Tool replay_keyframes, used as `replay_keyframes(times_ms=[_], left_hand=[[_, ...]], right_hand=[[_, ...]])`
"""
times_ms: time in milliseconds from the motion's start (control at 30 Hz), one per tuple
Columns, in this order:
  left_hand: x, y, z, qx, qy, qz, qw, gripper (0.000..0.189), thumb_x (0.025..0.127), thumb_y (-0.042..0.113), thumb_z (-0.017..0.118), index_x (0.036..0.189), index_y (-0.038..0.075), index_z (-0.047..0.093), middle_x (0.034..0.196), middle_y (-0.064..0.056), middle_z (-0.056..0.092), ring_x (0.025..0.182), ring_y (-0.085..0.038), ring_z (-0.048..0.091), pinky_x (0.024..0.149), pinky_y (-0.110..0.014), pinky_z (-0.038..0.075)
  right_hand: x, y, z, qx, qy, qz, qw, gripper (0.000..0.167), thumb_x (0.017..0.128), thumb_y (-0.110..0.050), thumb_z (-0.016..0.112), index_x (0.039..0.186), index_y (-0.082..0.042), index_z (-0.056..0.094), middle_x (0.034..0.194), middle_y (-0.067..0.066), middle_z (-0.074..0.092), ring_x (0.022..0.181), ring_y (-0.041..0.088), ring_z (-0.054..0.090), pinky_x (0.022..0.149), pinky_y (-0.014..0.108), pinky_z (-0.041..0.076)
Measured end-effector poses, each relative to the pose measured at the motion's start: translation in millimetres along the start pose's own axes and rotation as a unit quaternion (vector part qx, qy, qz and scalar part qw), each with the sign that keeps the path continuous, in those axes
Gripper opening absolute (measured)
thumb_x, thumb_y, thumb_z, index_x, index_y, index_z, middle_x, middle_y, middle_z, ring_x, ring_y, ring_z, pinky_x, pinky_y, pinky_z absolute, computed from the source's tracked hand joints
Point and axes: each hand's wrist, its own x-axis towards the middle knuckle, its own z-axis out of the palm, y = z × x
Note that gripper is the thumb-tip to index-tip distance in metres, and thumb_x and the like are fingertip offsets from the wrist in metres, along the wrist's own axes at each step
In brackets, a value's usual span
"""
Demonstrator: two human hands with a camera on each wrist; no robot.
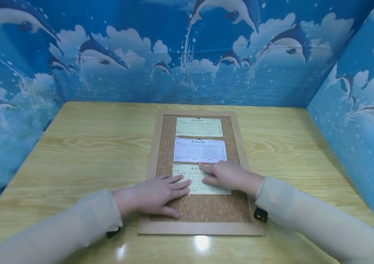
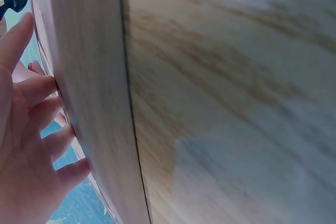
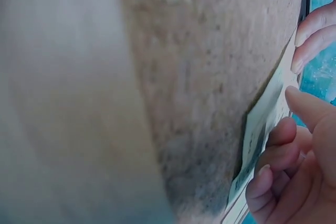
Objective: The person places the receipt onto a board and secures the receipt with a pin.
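A cork board (image 1: 203,209) with a wooden frame lies on the table. Three printed paper slips run down it: a pale green top slip (image 1: 187,128), a lilac middle slip (image 1: 187,152) and a pale green bottom slip (image 1: 203,189). A pushpin (image 1: 197,119) and another pushpin (image 1: 199,140) sit at the upper edges of the top two. My left hand (image 1: 160,194) rests with spread fingers on the cork and the bottom slip's left side. With its index finger, my right hand (image 1: 228,176) presses that slip's top edge; other fingers curl in the right wrist view. Whatever lies under that fingertip is hidden.
The wood-grain table (image 1: 107,146) extends on both sides of the board. A blue dolphin-print curtain (image 1: 173,84) stands along the table's back and sides. Black wrist devices show beneath both sleeves.
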Motion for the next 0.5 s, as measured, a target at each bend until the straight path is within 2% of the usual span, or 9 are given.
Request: replay_keyframes(times_ms=[133, 333, 400, 500], left_hand=[[1.0, 0.3, -0.4, 0.006, 0.001, 0.002, 1.0, 0.077, 0.087, 0.061, 0.045, 0.146, 0.014, 0.031, 0.153, -0.001, 0.015, 0.139, -0.027, 0.015, 0.107, -0.051, 0.018], [1.3, 0.3, 0.0, 0.005, 0.002, 0.003, 1.0, 0.076, 0.088, 0.061, 0.045, 0.146, 0.014, 0.031, 0.153, -0.001, 0.015, 0.139, -0.027, 0.016, 0.107, -0.052, 0.019], [0.8, 0.3, 0.3, 0.003, 0.003, 0.003, 1.0, 0.076, 0.088, 0.061, 0.045, 0.146, 0.014, 0.032, 0.153, -0.001, 0.015, 0.139, -0.028, 0.016, 0.107, -0.052, 0.019], [0.2, 0.0, 0.7, 0.005, 0.007, 0.003, 1.0, 0.076, 0.087, 0.062, 0.045, 0.145, 0.014, 0.032, 0.153, -0.001, 0.016, 0.139, -0.028, 0.017, 0.107, -0.052, 0.02]], right_hand=[[-0.9, -2.6, 0.0, -0.022, -0.008, 0.008, 0.9997, 0.057, 0.092, -0.041, 0.056, 0.138, -0.01, 0.045, 0.105, 0.015, 0.067, 0.075, 0.018, 0.066, 0.068, 0.036, 0.053], [-1.3, -3.2, 1.1, -0.038, -0.01, 0.002, 0.9992, 0.057, 0.092, -0.04, 0.055, 0.139, -0.01, 0.044, 0.108, 0.016, 0.066, 0.088, 0.025, 0.066, 0.073, 0.04, 0.052], [-0.7, -4.0, 1.3, -0.05, -0.012, 0.001, 0.9987, 0.056, 0.093, -0.04, 0.055, 0.139, -0.01, 0.044, 0.109, 0.016, 0.066, 0.09, 0.026, 0.066, 0.073, 0.04, 0.052], [0.3, -5.6, 0.4, -0.068, -0.015, 0.003, 0.9976, 0.055, 0.093, -0.041, 0.054, 0.139, -0.011, 0.044, 0.103, 0.015, 0.068, 0.083, 0.023, 0.067, 0.069, 0.039, 0.053]])
